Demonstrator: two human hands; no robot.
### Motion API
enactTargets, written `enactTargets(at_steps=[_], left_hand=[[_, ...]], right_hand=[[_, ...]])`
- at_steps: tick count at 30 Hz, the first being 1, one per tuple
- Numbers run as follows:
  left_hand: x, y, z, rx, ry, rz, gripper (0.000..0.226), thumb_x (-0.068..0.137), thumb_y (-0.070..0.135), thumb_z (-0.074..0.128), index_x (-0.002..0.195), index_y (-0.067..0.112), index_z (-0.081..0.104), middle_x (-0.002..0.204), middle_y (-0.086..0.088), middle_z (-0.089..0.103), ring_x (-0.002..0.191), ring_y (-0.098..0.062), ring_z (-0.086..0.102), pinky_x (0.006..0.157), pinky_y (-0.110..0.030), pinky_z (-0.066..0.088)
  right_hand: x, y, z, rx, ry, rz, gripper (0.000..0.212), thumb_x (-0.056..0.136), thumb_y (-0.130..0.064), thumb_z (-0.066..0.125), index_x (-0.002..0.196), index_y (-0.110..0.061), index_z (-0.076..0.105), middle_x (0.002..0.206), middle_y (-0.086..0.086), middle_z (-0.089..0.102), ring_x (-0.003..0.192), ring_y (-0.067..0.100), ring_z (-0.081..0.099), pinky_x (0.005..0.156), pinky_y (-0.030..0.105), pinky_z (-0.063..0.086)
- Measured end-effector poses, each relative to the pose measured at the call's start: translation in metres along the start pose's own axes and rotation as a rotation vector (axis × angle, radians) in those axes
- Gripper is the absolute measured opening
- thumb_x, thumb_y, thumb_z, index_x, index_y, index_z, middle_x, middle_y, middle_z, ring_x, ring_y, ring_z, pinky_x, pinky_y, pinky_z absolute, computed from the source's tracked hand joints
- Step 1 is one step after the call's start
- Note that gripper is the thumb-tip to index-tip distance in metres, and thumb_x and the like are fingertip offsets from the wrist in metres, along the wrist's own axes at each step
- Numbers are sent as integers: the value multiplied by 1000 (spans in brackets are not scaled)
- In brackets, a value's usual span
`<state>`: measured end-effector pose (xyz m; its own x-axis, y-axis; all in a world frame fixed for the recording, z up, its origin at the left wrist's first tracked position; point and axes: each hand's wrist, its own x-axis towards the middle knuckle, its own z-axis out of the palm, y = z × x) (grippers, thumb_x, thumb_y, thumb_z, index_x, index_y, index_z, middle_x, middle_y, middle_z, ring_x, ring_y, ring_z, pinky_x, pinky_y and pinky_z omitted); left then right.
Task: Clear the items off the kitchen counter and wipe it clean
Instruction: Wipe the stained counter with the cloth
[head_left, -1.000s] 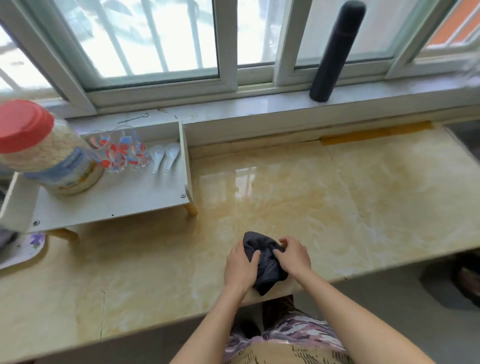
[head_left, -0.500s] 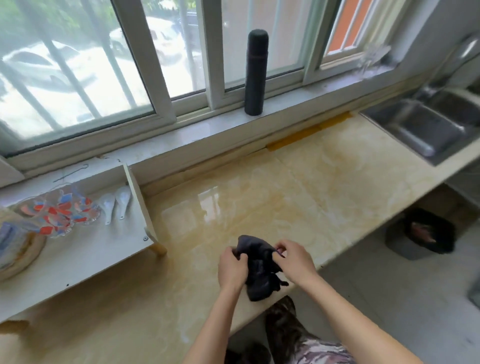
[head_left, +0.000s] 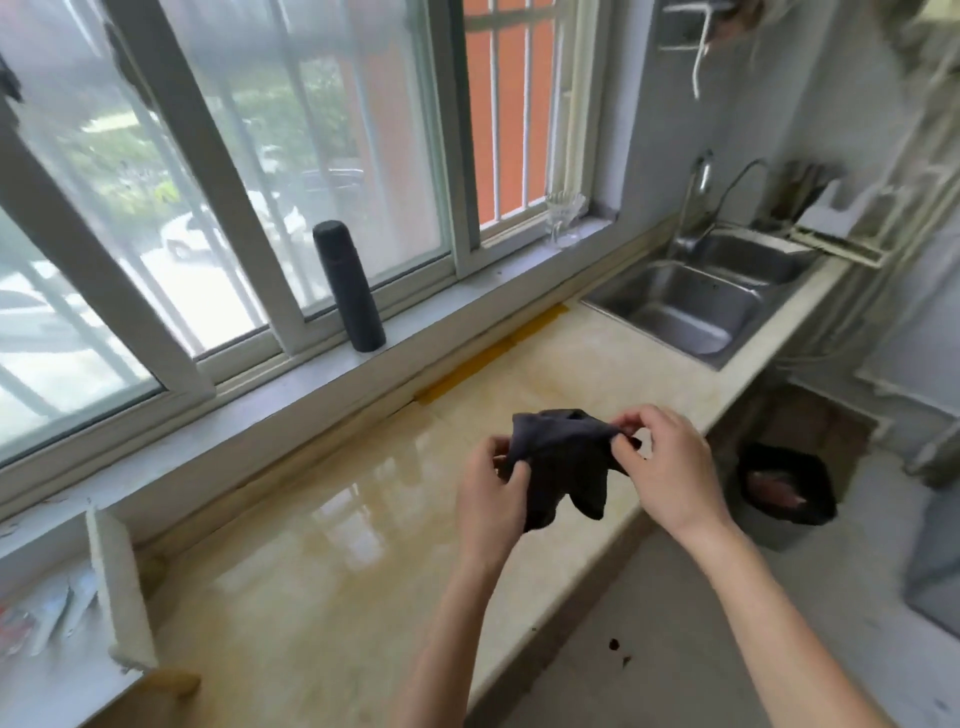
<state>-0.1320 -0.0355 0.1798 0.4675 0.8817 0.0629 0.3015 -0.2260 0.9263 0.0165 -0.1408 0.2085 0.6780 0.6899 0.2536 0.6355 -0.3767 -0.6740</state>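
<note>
Both hands raised, left (head_left: 491, 499) and right (head_left: 670, 467) pinching shut, forearms extended

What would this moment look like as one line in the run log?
phase: readying cloth | left hand: gripping dark cloth | right hand: pinching cloth edge | cloth: held above counter | thermos: on windowsill

Two hands, the left hand (head_left: 491, 499) and the right hand (head_left: 670, 470), share one dark cloth (head_left: 558, 460). One black flask (head_left: 349, 287) stands on the windowsill, and one clear glass (head_left: 565, 218) farther along it. One double-basin sink (head_left: 696, 306) is set into the single tabletop (head_left: 322, 587). One dark bin (head_left: 787, 493) sits on the floor.
</note>
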Motion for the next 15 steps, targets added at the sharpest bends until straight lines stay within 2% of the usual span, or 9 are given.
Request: enactTargets(at_steps=[3,6,9,12,15], left_hand=[[17,40,53,-30,-75,30,12,93,19,58,101,28,63,97,13,68,92,-1,63,76,-22,54],[31,70,112,-51,-153,59,13,93,15,59,100,25,65,95,9,70,88,-3,66,69,-14,52],[45,99,176,-63,-164,75,11,92,8,60,98,16,65,93,3,70,84,-5,64,66,-10,49],[59,125,231,-77,-168,103,22,89,4,63,87,26,63,89,8,69,82,-10,66,67,-18,52],[79,154,283,-83,-164,144,29,87,3,65,80,32,61,84,12,69,78,-8,67,66,-22,53]], right_hand=[[26,42,-57,1,55,-16,13,87,-20,63,89,-31,57,92,-12,59,81,10,53,79,33,43],[47,85,-106,-18,61,-8,12,88,-24,62,89,-35,56,90,-18,56,73,2,53,80,35,46],[72,125,-150,-77,96,-25,10,86,-23,64,90,-32,60,88,-17,56,77,6,56,82,39,48],[99,158,-188,-145,148,-32,11,84,-21,65,89,-29,62,85,-17,51,74,4,48,79,36,46],[132,190,-225,-169,170,-5,10,87,-20,63,91,-28,60,88,-18,47,70,1,43,70,27,37]])
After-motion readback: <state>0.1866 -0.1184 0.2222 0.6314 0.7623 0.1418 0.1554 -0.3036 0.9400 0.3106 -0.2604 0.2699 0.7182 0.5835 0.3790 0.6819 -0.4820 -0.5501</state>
